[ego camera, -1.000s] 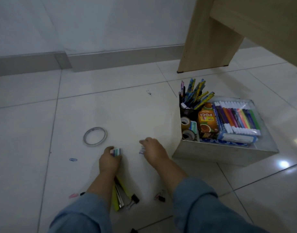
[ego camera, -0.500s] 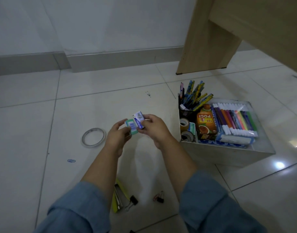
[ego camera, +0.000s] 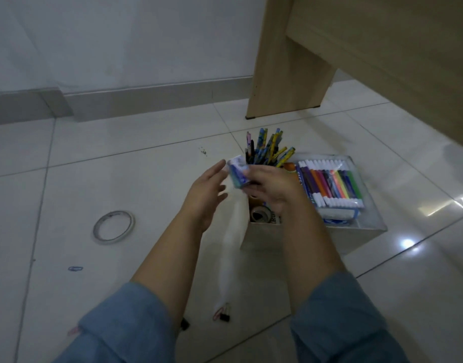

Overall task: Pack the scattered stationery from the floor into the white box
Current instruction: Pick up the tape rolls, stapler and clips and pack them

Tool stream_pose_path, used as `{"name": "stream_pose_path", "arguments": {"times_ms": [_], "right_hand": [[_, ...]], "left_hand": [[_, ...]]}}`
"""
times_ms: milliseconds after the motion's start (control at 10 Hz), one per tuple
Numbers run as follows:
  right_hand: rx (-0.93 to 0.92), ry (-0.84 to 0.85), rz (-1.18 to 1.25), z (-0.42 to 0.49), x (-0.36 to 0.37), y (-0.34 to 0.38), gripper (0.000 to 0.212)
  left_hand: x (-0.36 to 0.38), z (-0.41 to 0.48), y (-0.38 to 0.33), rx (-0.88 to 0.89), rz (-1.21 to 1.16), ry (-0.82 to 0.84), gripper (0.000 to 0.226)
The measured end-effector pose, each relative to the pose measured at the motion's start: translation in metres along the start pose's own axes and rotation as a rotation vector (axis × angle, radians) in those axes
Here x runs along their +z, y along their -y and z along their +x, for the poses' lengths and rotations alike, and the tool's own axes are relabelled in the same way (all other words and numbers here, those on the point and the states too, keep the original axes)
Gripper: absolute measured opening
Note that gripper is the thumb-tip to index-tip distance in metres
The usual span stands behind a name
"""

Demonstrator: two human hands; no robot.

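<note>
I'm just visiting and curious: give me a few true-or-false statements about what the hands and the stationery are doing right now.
1. The right hand holds small blue-and-white packets. True.
2. The open left hand grips the packets too. False: its fingers are spread beside them.
3. The grey ring of clear tape lies inside the white box. False: it lies on the floor tiles, left of the arms.
4. The row of coloured marker pens lies in the box. True.
5. A blue paper clip lies on the floor. True.

Glossy pale floor tiles caught glare right of wooden furniture leg; grey skirting and white wall ran behind it.
</note>
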State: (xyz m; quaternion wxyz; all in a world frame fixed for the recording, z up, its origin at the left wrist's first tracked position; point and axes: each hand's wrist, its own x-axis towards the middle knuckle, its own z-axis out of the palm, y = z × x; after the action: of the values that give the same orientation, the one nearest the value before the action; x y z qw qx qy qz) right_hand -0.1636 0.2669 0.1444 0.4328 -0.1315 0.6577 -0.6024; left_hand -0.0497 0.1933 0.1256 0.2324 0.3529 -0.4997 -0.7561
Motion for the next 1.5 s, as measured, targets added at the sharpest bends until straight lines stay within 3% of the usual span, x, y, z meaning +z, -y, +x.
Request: {"name": "stream_pose_path", "arguments": {"times_ms": [100,200,300,500,600,800,1100,1200,1500], "right_hand": [[0.063,-0.226,-0.051,0.006,-0.046,0.008,0.029],[0.169,-0.363,-0.276,0.014,-0.073,0.002,0.024],[0.153,-0.347,-0.445,0.021,-0.068,-0.014,0.008],[-0.042,-0.524,-0.802,0.038,-0.038,-0.039,0.026],[-0.103,-0.563,-0.829,0.038,-0.035,-0.042,0.032],[-0.057,-0.459,-0.983,0.038,-0.047,-0.037,0.040],[-0.037,-0.332,-1.004,0.036,-0.051,-0.039,0.040],[-0.130,-0.414,-0.977,0.035,-0.050,-0.043,0.035],[-0.046,-0.443,-0.754,0.039,-0.050,-0.044,0.028]], "left_hand": [[0.014,-0.002,0.009,0.031,0.382,-0.027,0.055],[0.023,-0.004,0.026,-0.020,0.512,0.028,0.060],[0.028,-0.006,0.037,-0.069,0.556,0.090,0.063],[0.028,-0.007,0.040,-0.057,0.579,0.113,0.065],[0.026,-0.007,0.041,-0.051,0.552,0.116,0.064],[0.027,-0.005,0.043,-0.053,0.554,0.108,0.064],[0.026,-0.007,0.044,-0.035,0.520,0.114,0.062],[0.025,-0.005,0.045,-0.037,0.517,0.109,0.063],[0.024,-0.005,0.049,-0.021,0.498,0.112,0.061]]}}
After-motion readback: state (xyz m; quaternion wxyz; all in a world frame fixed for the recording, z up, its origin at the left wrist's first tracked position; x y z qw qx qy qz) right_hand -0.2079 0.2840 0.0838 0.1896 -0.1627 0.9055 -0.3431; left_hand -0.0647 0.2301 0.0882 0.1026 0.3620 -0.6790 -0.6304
